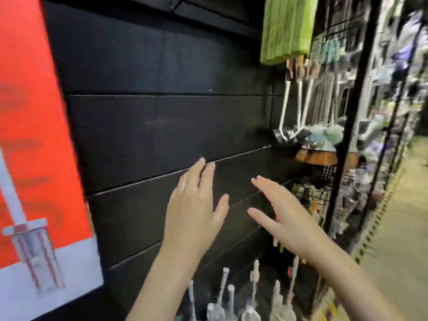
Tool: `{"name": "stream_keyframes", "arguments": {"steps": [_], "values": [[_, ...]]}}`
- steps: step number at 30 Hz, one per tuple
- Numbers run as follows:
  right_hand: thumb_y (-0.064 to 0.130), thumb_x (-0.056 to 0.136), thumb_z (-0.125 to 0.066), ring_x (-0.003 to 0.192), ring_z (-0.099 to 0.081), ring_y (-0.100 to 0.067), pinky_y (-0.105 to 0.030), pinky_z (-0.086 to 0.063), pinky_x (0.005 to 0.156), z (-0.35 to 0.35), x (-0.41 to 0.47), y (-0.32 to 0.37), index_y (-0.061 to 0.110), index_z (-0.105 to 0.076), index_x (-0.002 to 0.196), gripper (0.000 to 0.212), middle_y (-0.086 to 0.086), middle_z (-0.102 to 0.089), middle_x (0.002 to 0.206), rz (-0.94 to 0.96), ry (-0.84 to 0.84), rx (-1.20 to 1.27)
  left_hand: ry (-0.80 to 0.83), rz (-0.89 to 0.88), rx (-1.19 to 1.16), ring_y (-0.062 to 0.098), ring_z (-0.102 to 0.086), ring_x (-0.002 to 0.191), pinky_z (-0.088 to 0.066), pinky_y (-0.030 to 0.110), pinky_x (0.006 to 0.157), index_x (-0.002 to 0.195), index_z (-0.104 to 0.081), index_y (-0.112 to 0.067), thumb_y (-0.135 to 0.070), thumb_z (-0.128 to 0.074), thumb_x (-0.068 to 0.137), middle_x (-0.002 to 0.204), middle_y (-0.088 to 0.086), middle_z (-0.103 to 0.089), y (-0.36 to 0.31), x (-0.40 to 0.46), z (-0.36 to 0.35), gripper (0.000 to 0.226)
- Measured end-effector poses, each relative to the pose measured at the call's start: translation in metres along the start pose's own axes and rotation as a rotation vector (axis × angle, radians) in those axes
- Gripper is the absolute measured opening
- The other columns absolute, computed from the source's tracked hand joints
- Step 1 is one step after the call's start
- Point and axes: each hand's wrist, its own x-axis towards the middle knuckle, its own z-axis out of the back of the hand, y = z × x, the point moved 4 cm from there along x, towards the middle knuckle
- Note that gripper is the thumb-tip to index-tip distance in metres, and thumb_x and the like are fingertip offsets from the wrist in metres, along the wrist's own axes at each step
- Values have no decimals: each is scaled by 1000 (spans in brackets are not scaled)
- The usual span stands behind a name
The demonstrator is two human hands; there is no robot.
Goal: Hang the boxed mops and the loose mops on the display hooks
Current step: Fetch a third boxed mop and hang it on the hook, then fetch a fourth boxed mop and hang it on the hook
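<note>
Both hands, left (196, 209) and right (287, 218), were released, empty before the black wall (162, 126); reaching blindly risked knocking the white mop handles (225, 290) below.

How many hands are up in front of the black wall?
2. The left hand is spread open before the black wall. The right hand is beside it, nearer the shelves, also open. Neither holds anything.
</note>
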Motion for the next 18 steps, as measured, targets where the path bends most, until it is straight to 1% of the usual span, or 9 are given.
{"name": "stream_keyframes", "arguments": {"steps": [1,3,4,6,8,10,12,14,18], "values": [[49,92,-45,145,-13,-6,-32,-15,119,16,-22,-27,33,-19,148,64,13,-17,156,-55,4,-63,109,-19,-42,16,-28,141,-31,31,111,147,-25,-22,-41,-51,91,155,-4,-25,-24,-6,-26,64],[51,92,-44,145,-14,-7,-32,-17,119,48,-73,-84,31,-20,148,65,12,-18,156,-175,10,-146,300,-70,-130,12,-24,142,-27,28,113,148,-21,-23,-43,-47,92,156,-6,-21,-77,-25,-78,65],[50,91,-46,144,-16,-8,-31,-18,118,64,-104,-113,30,-22,148,65,10,-20,156,-246,6,-166,392,-94,-179,11,-25,141,-26,27,113,148,-21,-24,-43,-47,93,155,-7,-22,-106,-37,-104,64],[45,91,-50,143,-22,-10,-28,-19,116,95,-175,-169,26,-28,146,62,7,-25,155,-415,-19,-175,574,-127,-294,11,-30,138,-31,27,111,147,-25,-25,-43,-48,93,153,-8,-28,-166,-63,-151,61],[38,91,-54,139,-29,-12,-22,-22,110,120,-253,-216,22,-33,143,58,3,-33,151,-603,-64,-129,749,-135,-432,10,-35,136,-32,27,109,145,-29,-26,-44,-51,92,150,-8,-33,-227,-93,-191,61],[30,90,-59,131,-37,-10,-16,-25,99,142,-338,-255,20,-39,138,53,1,-41,145,-821,-142,-7,899,-167,-531,12,-38,134,-29,24,107,143,-33,-25,-41,-54,91,147,-6,-39,-289,-128,-228,58],[26,89,-61,125,-44,-11,-19,-31,93,157,-422,-282,21,-44,135,49,2,-47,140,-1032,-239,124,1016,-196,-595,12,-39,134,-30,26,108,142,-37,-22,-39,-56,90,146,-4,-41,-349,-167,-261,58],[26,89,-61,123,-48,-15,-24,-35,91,168,-495,-301,22,-47,132,46,2,-49,139,-1189,-329,197,1128,-209,-656,11,-42,132,-36,27,106,141,-39,-21,-39,-58,89,146,-5,-42,-402,-205,-284,58],[27,91,-59,117,-50,-13,-26,-37,95,183,-598,-320,22,-48,131,42,3,-51,134,-1421,-478,268,1339,-253,-742,11,-52,120,-39,20,92,137,-44,-20,-33,-62,88,136,-4,-52,-491,-267,-316,54]]}}
